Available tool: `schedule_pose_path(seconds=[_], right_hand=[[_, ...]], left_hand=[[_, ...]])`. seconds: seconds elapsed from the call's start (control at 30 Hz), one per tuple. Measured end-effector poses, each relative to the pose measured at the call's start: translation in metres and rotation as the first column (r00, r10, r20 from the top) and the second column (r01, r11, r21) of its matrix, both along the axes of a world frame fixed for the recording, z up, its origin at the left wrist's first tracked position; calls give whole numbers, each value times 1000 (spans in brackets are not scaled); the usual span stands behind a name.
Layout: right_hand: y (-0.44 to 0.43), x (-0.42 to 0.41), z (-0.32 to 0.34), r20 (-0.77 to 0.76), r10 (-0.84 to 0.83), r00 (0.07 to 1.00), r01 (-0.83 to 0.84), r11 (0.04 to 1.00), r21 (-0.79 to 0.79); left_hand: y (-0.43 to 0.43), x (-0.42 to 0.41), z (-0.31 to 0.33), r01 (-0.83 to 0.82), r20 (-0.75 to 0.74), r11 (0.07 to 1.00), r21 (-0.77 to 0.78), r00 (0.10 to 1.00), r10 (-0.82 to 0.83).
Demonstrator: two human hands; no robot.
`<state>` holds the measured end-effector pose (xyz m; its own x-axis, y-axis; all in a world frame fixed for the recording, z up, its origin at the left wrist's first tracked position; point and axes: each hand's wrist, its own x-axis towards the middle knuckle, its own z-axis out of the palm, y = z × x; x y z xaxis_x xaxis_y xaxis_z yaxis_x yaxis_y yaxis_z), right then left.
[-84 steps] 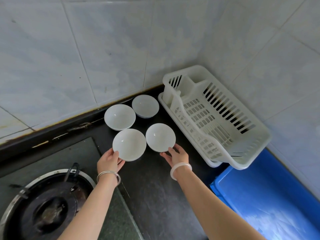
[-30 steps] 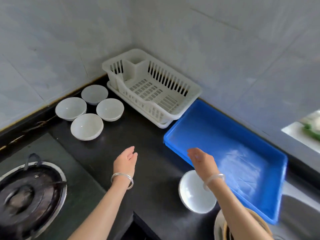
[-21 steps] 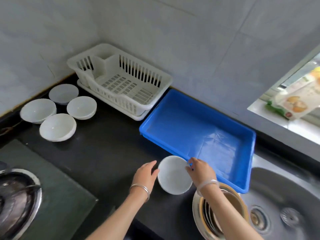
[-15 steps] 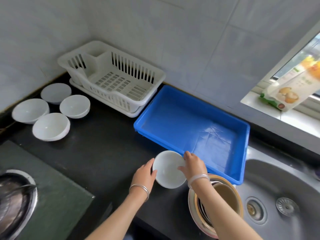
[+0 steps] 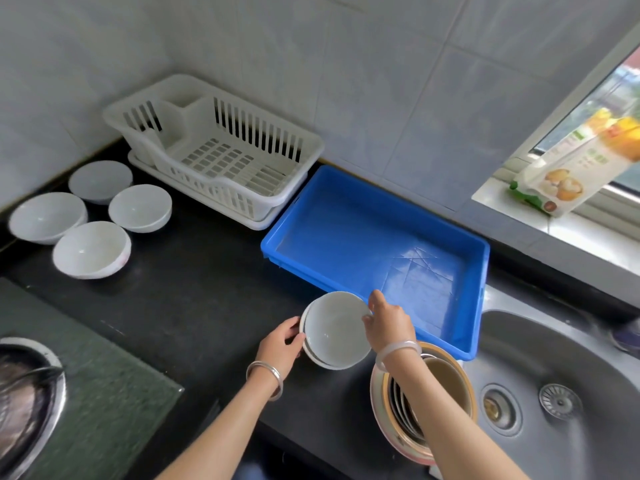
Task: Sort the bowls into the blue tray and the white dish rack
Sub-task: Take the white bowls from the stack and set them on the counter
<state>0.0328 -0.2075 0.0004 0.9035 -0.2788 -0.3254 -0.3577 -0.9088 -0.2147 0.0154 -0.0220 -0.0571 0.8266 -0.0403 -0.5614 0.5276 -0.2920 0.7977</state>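
A stack of white bowls (image 5: 334, 332) sits on the black counter just in front of the blue tray (image 5: 483, 299). My left hand (image 5: 282, 344) grips the stack's left rim and my right hand (image 5: 389, 322) grips the top bowl's right rim. The top bowl is slightly offset from the one under it. Several more white bowls (image 5: 91, 249) stand in a group at the far left, beside the white dish rack (image 5: 277, 199). Both tray and rack hold nothing.
A stack of gold-rimmed plates (image 5: 405, 434) lies under my right forearm, at the edge of the steel sink (image 5: 568, 393). A gas burner (image 5: 27, 403) is at the lower left. A food packet (image 5: 568, 168) leans on the window sill.
The view swung right from the bowl group to the tray and sink. Both hands left the far bowls, came down to the near stack and closed on its rims.
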Motion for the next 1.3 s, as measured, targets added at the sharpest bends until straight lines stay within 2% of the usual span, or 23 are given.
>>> schedule_pose_path(seconds=[0.1, 0.23, 0.43, 0.6, 0.77, 0.93, 1.13, 1.3], right_hand=[[-12, 0, 3, -4, -144, 990, 143, 976, 165], [-29, 1, 12, 29, -270, 962, 244, 907, 342], [-30, 9, 24, 89, -324, 942, 250, 853, 457], [-6, 29, 26, 95, -309, 946, 213, 816, 538], [44, 58, 21, 65, -246, 967, 158, 781, 604], [107, 91, 10, 7, -201, 980, 149, 748, 647], [173, 128, -7, -56, -166, 984, 159, 715, 681], [212, 156, -24, -114, -146, 983, 184, 728, 660]], left_hand=[[-2, 2, 0, -68, -100, 986, -149, 994, 53], [-4, 5, 1, -130, -165, 966, -223, 982, 94], [8, 10, 4, -191, -145, 969, -154, 975, 169], [49, 17, 13, -348, -120, 927, -136, 935, 334], [105, 23, 19, -544, -79, 821, -171, 838, 539], [161, 23, 15, -724, -112, 665, -183, 687, 718], [208, 22, 5, -846, -147, 493, -201, 524, 839], [223, 30, 2, -882, -145, 415, -222, 450, 881]])
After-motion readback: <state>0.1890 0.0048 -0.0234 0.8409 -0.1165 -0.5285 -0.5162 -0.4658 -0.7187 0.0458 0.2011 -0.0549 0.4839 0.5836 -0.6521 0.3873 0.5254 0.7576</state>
